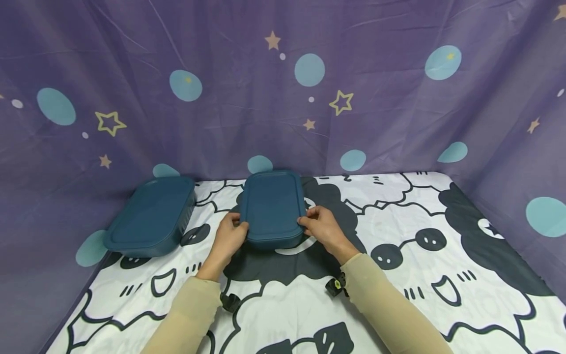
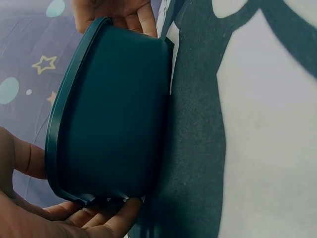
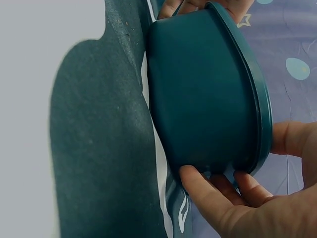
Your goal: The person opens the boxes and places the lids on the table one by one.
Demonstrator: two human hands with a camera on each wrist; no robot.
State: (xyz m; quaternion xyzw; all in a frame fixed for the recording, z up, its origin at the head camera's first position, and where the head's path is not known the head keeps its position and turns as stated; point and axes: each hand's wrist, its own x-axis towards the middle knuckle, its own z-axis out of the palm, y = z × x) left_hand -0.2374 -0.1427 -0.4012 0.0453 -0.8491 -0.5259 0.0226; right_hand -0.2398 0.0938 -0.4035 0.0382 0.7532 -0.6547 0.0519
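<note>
Nearest are two pale sleeves, a small black device (image 1: 230, 302) at the left wrist and another (image 1: 336, 286) at the right. Beyond them, the left hand (image 1: 230, 236) and right hand (image 1: 324, 227) grip opposite sides of a blue lidded food container (image 1: 273, 205), thumbs at the lid rim, fingers against the walls. It sits mid-table, base at or very near the cartoon-print cloth (image 1: 300, 300); contact is hard to tell. The step looks like positioning or picking up this container; the next move probably calls for even, level pressure from both sides. Leftward lies a larger lidded container (image 1: 150, 216); behind hangs a purple starry curtain (image 1: 247, 108).
</note>
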